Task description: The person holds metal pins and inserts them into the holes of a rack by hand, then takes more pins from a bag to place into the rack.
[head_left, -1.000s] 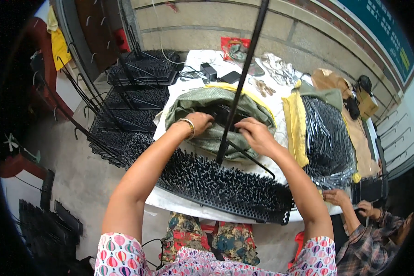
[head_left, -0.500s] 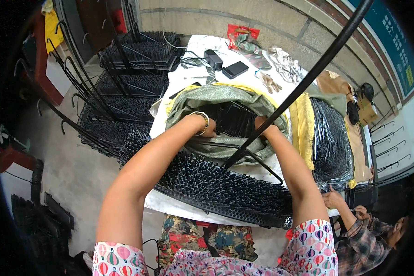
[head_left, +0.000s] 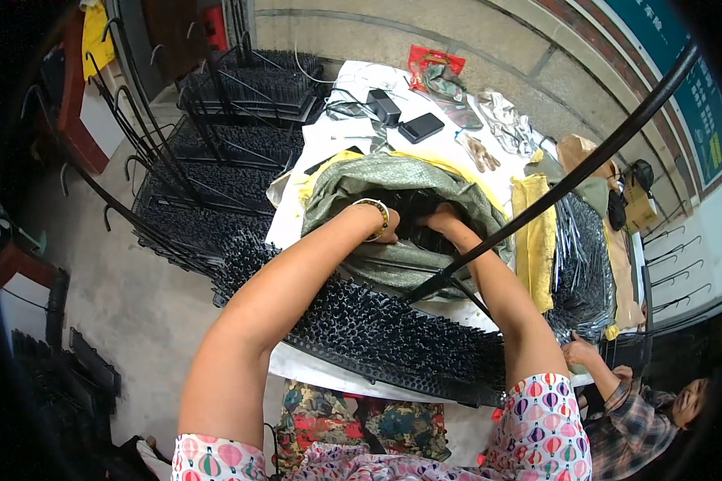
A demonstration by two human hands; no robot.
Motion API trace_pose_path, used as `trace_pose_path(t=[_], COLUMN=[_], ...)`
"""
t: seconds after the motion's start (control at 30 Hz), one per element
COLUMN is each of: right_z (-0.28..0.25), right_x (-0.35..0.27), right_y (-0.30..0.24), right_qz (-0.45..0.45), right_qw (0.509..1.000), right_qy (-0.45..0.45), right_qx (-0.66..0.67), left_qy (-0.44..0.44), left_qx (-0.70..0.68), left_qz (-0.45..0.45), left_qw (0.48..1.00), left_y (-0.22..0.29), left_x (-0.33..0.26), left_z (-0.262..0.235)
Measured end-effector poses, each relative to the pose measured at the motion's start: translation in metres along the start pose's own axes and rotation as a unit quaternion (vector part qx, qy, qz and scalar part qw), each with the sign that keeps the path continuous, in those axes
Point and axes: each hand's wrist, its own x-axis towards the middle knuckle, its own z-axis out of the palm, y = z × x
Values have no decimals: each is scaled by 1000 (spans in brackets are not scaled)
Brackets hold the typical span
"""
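Note:
A grey-green woven sack lies with its mouth rolled wide, and thin black pieces show in its dark inside. Both my hands reach into that mouth. At its near left side my left hand, below a bracelet, is curled closed; what its fingers hold, if anything, is hidden. Further in, my right hand rests over the black pieces with its fingers stretched leftward, their tips partly lost in shadow. Under my forearms, between me and the sack, a rack is densely filled with short black upright pieces.
A long black bar rises diagonally from the rack, past my right forearm. More filled racks with hooked rods stand left. On the white-covered table are a black box, a glove and wrapped black pieces. A co-worker's hand touches that bundle.
My right hand has moved leftward and deeper into the sack, closer to my left hand. The whole view has shifted slightly. The co-worker's hand stays at the wrapped bundle.

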Motion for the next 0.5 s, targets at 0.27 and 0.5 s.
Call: trace_pose_path(t=[0.27,0.5], right_z=[21,12], right_x=[2,-14], right_y=[-5,-10], right_qz=[-5,-26], right_qw=[986,979], right_qy=[100,105], right_qx=[136,173], left_qy=[14,36], left_qx=[-9,-33], left_qz=[12,25], left_qw=[1000,998], left_y=[-3,-13], left_x=[5,2], left_z=[2,6])
